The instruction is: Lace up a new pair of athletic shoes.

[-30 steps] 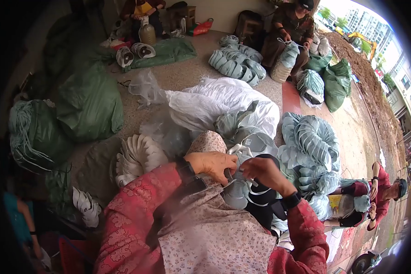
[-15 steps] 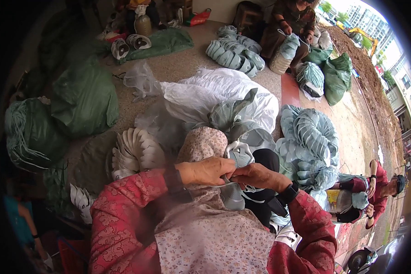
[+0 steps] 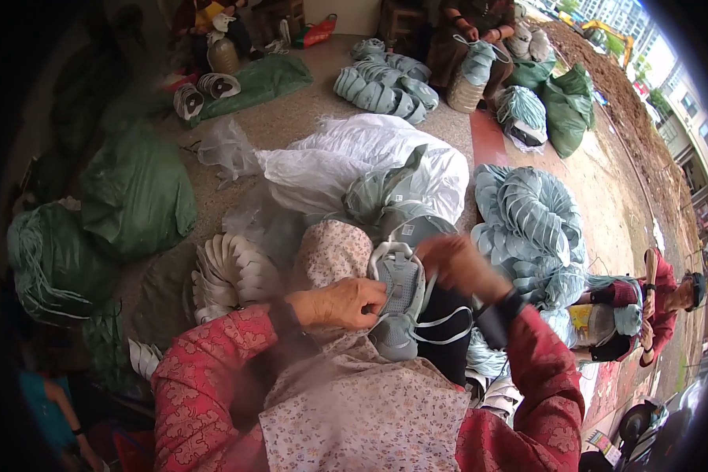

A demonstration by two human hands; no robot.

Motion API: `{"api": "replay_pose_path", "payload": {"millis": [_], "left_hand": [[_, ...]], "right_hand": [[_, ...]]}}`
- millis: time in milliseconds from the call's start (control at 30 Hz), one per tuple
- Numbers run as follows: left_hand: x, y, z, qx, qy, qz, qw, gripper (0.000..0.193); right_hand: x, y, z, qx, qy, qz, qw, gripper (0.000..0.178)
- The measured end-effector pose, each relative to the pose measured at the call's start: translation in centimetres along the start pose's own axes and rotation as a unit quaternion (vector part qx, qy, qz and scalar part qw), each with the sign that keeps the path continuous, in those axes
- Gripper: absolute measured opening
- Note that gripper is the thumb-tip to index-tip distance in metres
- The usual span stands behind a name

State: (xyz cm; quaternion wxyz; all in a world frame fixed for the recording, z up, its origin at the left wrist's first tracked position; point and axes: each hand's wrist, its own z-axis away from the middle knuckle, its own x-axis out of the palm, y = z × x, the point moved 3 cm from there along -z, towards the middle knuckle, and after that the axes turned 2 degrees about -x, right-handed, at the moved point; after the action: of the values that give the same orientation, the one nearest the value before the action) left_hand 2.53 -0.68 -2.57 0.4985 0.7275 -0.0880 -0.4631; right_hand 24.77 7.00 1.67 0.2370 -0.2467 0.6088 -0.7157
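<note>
We are gripping a grey-green fabric shoe upper (image 3: 399,303) on our lap, just near of the white sack (image 3: 370,157), our left hand (image 3: 340,303) pinching its near-left edge while our right hand (image 3: 460,266), blurred, is closing round white lacing cord (image 3: 442,322) at its right side. The upper is looking soft and floppy, grey mesh with a pale rim, cord looping loose below it. We are judging that a hard pull could be slipping the cord free or snagging it, since the loops are hanging slack.
</note>
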Motion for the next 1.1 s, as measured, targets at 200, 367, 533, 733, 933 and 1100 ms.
{"api": "replay_pose_path", "payload": {"millis": [200,367,533,733,933,1100], "left_hand": [[0.3,0.0,-1.1,0.044,-0.008,-0.019,0.999,0.020],[-2.5,2.3,-2.1,-0.043,0.032,0.032,0.998,0.025],[-6.0,7.1,-3.9,-0.002,0.253,0.202,0.946,0.053],[-8.1,13.8,-5.3,0.078,0.244,0.410,0.875,0.040],[-8.6,14.7,-4.0,0.054,0.290,0.475,0.829,0.042],[-8.2,14.6,-2.9,0.014,0.257,0.502,0.826,0.044]], "right_hand": [[-12.5,-11.1,3.7,-0.202,0.317,-0.209,0.903,0.015],[-5.6,-14.6,4.6,-0.233,0.235,-0.124,0.935,0.020],[2.2,-13.9,3.0,-0.152,0.106,0.083,0.979,0.020],[5.2,-16.6,3.0,-0.361,0.157,0.337,0.855,0.019],[6.3,-16.9,1.2,-0.356,0.091,0.200,0.908,0.020],[7.0,-15.7,0.9,-0.260,0.019,0.081,0.962,0.029]]}}
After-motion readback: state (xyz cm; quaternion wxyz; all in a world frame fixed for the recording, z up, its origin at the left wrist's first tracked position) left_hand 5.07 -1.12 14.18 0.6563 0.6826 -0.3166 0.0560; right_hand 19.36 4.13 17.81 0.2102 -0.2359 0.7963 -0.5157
